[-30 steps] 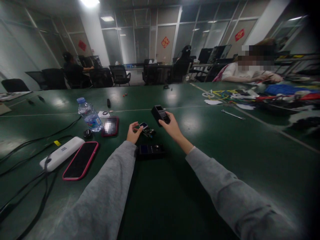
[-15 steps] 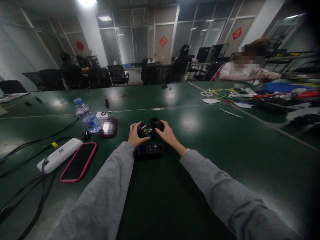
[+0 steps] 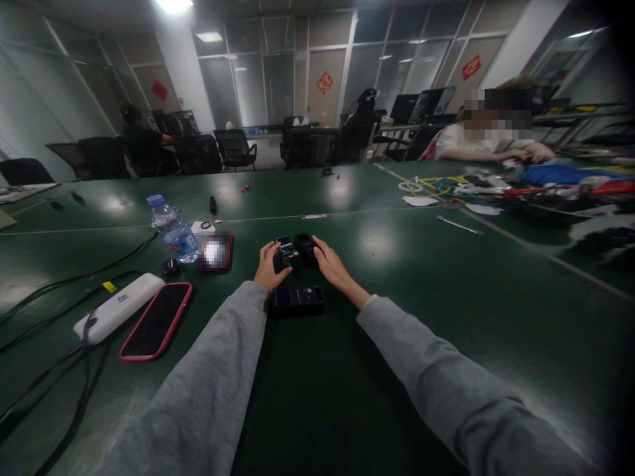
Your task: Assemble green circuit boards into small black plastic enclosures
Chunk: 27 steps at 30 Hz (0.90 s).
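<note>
My left hand (image 3: 268, 267) is closed on a green circuit board (image 3: 289, 254) with a small screen at its far end, fingers at the far edge and thumb at the near one. Just to the right, my right hand (image 3: 331, 262) grips a black plastic housing (image 3: 304, 247) from its right side; the fingers' undersides are hidden. Board and housing lie side by side, and whether they touch I cannot tell. Nearer to me, below both hands, a black handheld device (image 3: 297, 301) with a small dark screen lies on the green table (image 3: 307, 383).
To the left are a water bottle (image 3: 172, 228), a red-edged object (image 3: 230, 251), a white power bank (image 3: 119, 307), a pink-rimmed phone (image 3: 157, 322) and black cables (image 3: 82, 390). A wrench (image 3: 459, 225) and heaped cables (image 3: 446, 185) lie right, where another person (image 3: 476, 142) sits.
My right hand has brought the black housing slightly left, closer to the board. The board has turned a little in my left hand. The black handheld device stays in place.
</note>
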{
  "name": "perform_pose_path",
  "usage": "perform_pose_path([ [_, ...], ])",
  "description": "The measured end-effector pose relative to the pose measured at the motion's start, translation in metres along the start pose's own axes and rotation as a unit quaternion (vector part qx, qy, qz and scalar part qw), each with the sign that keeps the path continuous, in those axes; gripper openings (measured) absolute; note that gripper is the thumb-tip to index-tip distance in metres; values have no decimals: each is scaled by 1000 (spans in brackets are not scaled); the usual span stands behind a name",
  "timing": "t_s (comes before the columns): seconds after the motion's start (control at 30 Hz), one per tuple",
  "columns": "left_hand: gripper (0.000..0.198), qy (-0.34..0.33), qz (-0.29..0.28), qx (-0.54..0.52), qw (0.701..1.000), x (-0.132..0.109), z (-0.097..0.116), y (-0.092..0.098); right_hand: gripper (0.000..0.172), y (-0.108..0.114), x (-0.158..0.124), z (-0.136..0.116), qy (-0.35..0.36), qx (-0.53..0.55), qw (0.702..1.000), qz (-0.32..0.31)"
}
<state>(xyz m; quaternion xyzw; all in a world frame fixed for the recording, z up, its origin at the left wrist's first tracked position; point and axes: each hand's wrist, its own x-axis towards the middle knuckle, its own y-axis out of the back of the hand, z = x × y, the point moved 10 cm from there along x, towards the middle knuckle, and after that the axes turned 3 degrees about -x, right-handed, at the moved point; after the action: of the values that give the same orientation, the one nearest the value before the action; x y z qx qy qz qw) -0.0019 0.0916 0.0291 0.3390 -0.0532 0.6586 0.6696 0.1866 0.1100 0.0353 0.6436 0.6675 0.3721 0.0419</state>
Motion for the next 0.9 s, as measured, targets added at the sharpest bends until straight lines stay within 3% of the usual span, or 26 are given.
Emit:
perform_pose_path([
  [0.17,59,29,21,17,999,-2,0,7,44,-2,-2,-8,29,-27,999,-13],
  [0.47,50,43,42,24,998,-2,-4,13,49,-10,-4,-11,52,-39,996,-56],
  [0.57,48,66,63,21,996,-3,-11,17,49,-7,-4,-8,47,-48,997,-40],
  [0.73,47,84,79,8,993,-3,-16,20,46,7,-4,-7,40,-107,993,39],
  [0.9,47,97,82,-6,992,-4,-17,21,43,1,-3,-11,69,-80,994,10],
])
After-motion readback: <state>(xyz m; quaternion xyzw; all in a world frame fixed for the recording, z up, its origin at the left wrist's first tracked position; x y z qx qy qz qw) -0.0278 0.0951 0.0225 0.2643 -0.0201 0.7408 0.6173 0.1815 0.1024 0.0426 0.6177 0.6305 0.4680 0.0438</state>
